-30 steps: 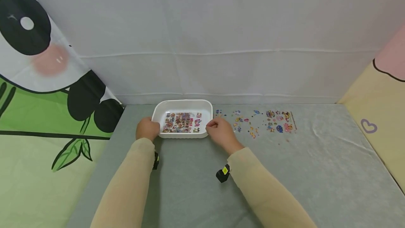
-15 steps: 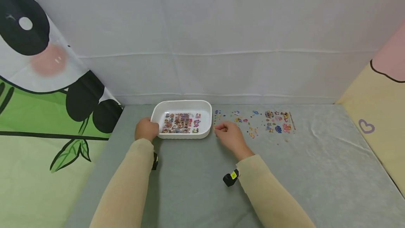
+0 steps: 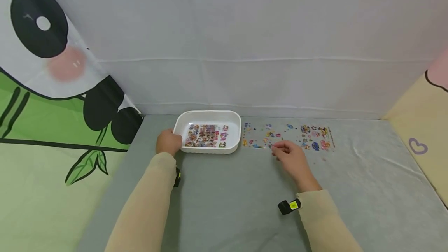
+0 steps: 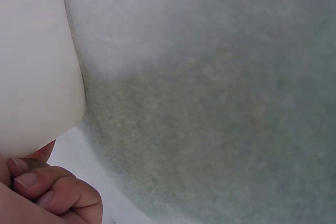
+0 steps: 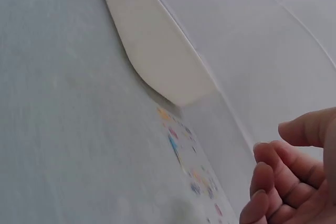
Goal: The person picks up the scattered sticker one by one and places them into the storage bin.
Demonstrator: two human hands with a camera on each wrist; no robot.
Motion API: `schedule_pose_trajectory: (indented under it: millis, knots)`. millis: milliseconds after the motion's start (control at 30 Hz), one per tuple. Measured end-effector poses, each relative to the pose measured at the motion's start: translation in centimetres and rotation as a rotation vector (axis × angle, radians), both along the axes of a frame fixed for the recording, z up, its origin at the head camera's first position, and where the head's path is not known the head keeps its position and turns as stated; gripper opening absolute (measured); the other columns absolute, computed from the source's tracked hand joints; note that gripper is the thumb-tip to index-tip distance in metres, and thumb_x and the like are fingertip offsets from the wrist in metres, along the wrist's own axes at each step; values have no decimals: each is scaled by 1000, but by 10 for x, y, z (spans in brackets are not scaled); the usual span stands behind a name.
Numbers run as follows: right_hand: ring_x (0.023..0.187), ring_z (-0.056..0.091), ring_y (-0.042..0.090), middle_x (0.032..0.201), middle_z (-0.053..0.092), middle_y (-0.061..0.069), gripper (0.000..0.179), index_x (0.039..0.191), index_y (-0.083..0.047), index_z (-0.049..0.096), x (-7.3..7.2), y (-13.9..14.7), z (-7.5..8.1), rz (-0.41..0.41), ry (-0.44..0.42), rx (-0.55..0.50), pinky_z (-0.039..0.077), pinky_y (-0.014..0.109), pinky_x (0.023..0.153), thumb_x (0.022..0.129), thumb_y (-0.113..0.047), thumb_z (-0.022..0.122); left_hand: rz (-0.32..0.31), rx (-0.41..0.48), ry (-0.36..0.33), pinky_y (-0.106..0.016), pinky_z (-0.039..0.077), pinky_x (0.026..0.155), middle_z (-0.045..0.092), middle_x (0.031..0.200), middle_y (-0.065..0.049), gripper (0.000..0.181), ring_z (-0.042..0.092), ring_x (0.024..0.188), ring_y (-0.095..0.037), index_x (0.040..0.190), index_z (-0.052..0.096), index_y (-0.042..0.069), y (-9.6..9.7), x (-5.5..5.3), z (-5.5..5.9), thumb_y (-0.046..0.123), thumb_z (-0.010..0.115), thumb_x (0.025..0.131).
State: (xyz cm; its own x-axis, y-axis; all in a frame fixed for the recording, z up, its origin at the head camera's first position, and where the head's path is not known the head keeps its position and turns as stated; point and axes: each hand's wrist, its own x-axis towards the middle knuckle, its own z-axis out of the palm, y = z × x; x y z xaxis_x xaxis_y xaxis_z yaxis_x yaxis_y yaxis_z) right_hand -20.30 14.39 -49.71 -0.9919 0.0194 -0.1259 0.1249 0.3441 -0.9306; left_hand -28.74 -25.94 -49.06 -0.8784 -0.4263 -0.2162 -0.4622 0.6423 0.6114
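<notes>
My left hand grips the left end of a white plastic tray; in the left wrist view its curled fingers sit under the tray's pale wall. Inside the tray lies a clear sheet with small colourful cartoon stickers. To the right, my right hand hovers by the near edge of more small colourful stickers spread flat on the table. In the right wrist view, thumb and forefinger of this right hand stand apart, the other fingers loosely bent, with nothing between them.
A grey cloth covers the table. Behind it rises a white fabric backdrop, close to the tray's far rim. Printed cloth panels stand at left and right. Each wrist wears a small black camera.
My right hand has left the tray's right end and moved right to the stickers on the table, its thumb and forefinger parting. The left hand stays on the tray. The head view has shifted slightly.
</notes>
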Motion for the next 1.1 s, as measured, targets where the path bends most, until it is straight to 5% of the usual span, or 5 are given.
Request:
schedule_pose_trajectory:
  millis: [367,733,1100]
  knots:
    - [97,63,32,113,68,18,46,132,-2,62,13,61,6,-33,-5,67,51,33,73,104,-39,61,2,10,1,-53,51,94,66,126,-24,44,61,107,-36,136,61,-5,6,3,10,13,49,98]
    - [98,62,25,122,64,18,54,140,-1,58,19,108,7,-138,10,211,49,25,70,105,-41,57,30,29,-1,-53,52,93,67,124,-23,43,62,107,-36,135,62,-4,4,2,6,12,51,97]
    - [114,54,42,131,56,28,67,147,8,46,13,138,-6,-202,-93,359,45,47,84,105,-44,53,20,26,-9,-53,53,93,67,125,-24,43,61,107,-36,137,60,-5,4,2,7,12,51,99]
